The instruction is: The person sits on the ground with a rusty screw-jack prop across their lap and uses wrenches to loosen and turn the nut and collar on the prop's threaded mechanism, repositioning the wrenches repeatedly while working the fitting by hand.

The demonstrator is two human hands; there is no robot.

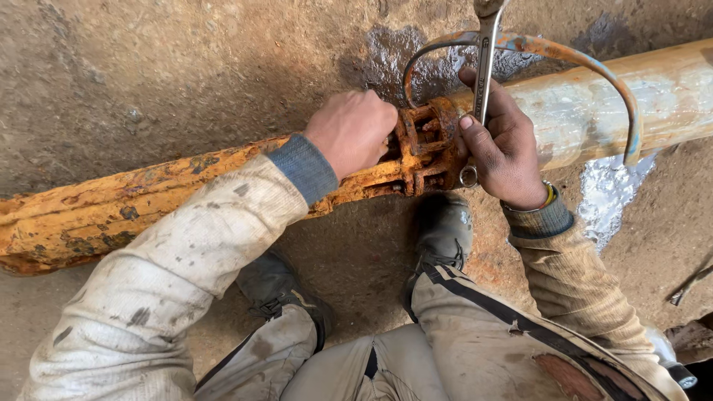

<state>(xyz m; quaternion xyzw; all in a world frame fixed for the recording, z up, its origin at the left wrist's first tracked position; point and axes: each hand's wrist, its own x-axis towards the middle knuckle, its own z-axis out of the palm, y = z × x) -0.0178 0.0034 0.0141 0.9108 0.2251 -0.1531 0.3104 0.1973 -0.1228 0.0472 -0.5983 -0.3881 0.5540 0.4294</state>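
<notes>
A long rusty orange part (pixel 111 208) lies across the ground and meets a pale pipe (pixel 594 104) at a rusty bolted flange joint (pixel 423 148). My left hand (pixel 350 130) is closed on the left side of the joint; what its fingers grip is hidden. My right hand (pixel 501 145) holds a shiny metal wrench (pixel 483 82) upright against the right side of the flange. A curved, rusty, blue-flecked metal handle (pixel 579 63) arches over the pipe.
The ground is packed dirt with a wet patch (pixel 386 56) behind the joint and a puddle (pixel 609 193) right of it. My two dark shoes (pixel 442 230) stand just below the joint. A small metal piece (pixel 687 286) lies at the right edge.
</notes>
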